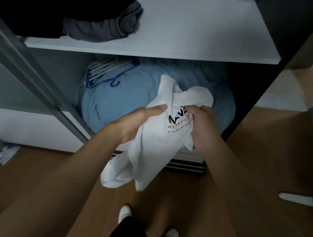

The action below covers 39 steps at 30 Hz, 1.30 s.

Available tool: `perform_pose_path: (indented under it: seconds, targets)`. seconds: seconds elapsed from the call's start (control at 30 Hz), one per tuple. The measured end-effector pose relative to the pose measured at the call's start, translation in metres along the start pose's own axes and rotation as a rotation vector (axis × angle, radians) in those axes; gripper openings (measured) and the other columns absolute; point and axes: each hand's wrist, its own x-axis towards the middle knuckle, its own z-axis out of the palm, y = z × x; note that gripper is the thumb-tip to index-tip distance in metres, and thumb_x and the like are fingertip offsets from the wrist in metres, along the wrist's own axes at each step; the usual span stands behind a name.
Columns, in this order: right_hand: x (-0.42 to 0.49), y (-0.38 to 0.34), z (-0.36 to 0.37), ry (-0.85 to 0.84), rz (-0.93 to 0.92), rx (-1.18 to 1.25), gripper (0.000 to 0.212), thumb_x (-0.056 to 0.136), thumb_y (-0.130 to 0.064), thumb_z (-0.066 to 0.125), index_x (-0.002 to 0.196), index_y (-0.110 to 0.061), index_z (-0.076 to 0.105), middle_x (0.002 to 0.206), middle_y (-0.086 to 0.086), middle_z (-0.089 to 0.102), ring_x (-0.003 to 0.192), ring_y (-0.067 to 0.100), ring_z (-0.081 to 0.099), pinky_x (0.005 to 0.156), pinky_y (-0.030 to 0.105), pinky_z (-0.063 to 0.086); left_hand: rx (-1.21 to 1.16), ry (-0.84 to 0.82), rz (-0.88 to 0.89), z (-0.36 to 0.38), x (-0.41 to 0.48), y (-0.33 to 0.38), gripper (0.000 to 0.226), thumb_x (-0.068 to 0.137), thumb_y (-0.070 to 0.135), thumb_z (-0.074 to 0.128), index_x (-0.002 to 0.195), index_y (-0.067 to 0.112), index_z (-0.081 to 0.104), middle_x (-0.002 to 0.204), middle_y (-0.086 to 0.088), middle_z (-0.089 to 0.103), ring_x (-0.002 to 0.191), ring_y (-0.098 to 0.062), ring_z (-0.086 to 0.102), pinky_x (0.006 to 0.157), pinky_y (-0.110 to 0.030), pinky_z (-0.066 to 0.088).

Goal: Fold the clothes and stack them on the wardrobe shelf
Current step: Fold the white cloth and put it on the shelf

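A crumpled white T-shirt (154, 144) with black lettering hangs in front of me, held between both hands. My left hand (139, 122) grips its left side, fingers hidden under the cloth and thumb on top. My right hand (202, 127) pinches the fabric near the print. Above, the white wardrobe shelf (182, 41) carries a dark pile (31, 0) and a grey garment (108, 23) at its left end.
Below the shelf lies a big blue bundle (113, 102) with blue and white hangers (106, 71) on it. A sliding door frame (27, 72) runs along the left. White cloth (6, 154) lies on the wooden floor. My feet (125, 213) stand close to the wardrobe.
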Motion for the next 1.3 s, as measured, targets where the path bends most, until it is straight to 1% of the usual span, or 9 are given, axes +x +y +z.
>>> perform_pose_path:
  seconds: [0.2,0.4,0.53,0.8,0.87,1.0,1.1,1.17,1.3]
  targets:
    - [-0.022,0.011,0.011,-0.042,-0.040,-0.056,0.019,0.064,-0.013,0.069,0.070,-0.028,0.078,0.078,0.000,0.075,0.079,0.021,0.073,0.079,0.038,0.057,-0.337,-0.045,-0.103,-0.012,-0.018,-0.020,0.082,0.083,0.082,0.040,0.117,0.016,0.074,0.125,-0.015,0.068,0.114,-0.033,0.066,0.077,-0.039,0.060]
    - [-0.040,0.038,0.021,-0.062,0.070,-0.328,0.020,0.061,-0.022,0.067,0.065,-0.041,0.073,0.058,-0.016,0.067,0.054,0.001,0.065,0.060,0.024,0.050,-0.318,0.103,0.040,-0.026,-0.023,-0.030,0.040,0.093,0.042,0.062,0.120,0.015,0.072,0.122,-0.010,0.070,0.114,-0.028,0.066,0.085,-0.034,0.058]
    - [-0.043,0.063,0.020,0.009,0.195,-0.451,0.014,0.061,-0.029,0.067,0.068,-0.018,0.064,0.047,-0.010,0.060,0.043,0.006,0.059,0.049,0.019,0.045,-0.323,0.269,0.103,-0.039,-0.026,-0.042,0.030,0.097,0.022,0.060,0.122,0.006,0.065,0.112,-0.010,0.075,0.105,-0.025,0.071,0.082,-0.032,0.058]
    - [-0.043,0.101,0.010,-0.080,0.149,-0.894,0.023,0.091,-0.014,0.054,0.068,-0.017,0.053,0.060,-0.003,0.051,0.047,0.002,0.047,0.039,0.009,0.031,-0.129,0.230,0.228,-0.056,-0.046,-0.033,0.021,0.092,0.021,0.068,0.113,0.015,0.067,0.108,-0.007,0.075,0.103,-0.025,0.071,0.096,-0.040,0.055]
    - [-0.040,0.099,0.021,-0.102,0.128,-0.947,0.012,0.089,-0.018,0.062,0.100,-0.022,0.059,0.083,-0.007,0.059,0.063,-0.004,0.055,0.048,0.006,0.038,-0.055,0.175,0.249,-0.058,-0.051,-0.030,0.017,0.092,0.020,0.067,0.109,0.017,0.068,0.108,-0.007,0.075,0.104,-0.027,0.070,0.100,-0.043,0.052]
    - [-0.033,0.081,0.055,-0.131,-0.136,-0.828,0.059,0.083,-0.028,0.076,0.134,-0.032,0.046,0.123,-0.016,0.053,0.108,0.001,0.052,0.091,0.022,0.046,0.074,0.118,0.309,-0.068,-0.057,-0.026,0.017,0.092,0.017,0.068,0.108,0.013,0.067,0.107,-0.012,0.073,0.104,-0.030,0.068,0.096,-0.044,0.050]
    - [-0.030,0.072,0.081,-0.244,-0.197,-0.919,0.014,0.090,-0.031,0.068,0.100,-0.023,0.063,0.100,-0.008,0.066,0.089,0.007,0.060,0.079,0.027,0.048,0.125,0.120,0.368,-0.080,-0.062,-0.026,0.004,0.092,0.019,0.069,0.094,0.020,0.065,0.089,0.000,0.067,0.088,-0.020,0.064,0.083,-0.036,0.049]
    - [-0.026,0.071,0.092,-0.208,-0.249,-1.005,0.028,0.094,-0.027,0.062,0.070,-0.016,0.053,0.068,-0.003,0.054,0.062,0.010,0.049,0.061,0.028,0.039,0.183,0.142,0.387,-0.091,-0.062,-0.027,0.008,0.091,0.025,0.071,0.088,0.025,0.063,0.081,0.009,0.063,0.081,-0.010,0.060,0.076,-0.025,0.045]
    - [-0.024,0.063,0.101,0.001,-0.234,-0.866,0.027,0.094,-0.022,0.055,0.069,-0.018,0.046,0.061,-0.008,0.043,0.053,0.004,0.040,0.050,0.024,0.035,0.473,0.198,0.288,-0.126,-0.058,-0.034,0.033,0.081,0.039,0.079,0.108,0.034,0.061,0.095,0.021,0.063,0.078,0.013,0.057,0.065,-0.003,0.043]
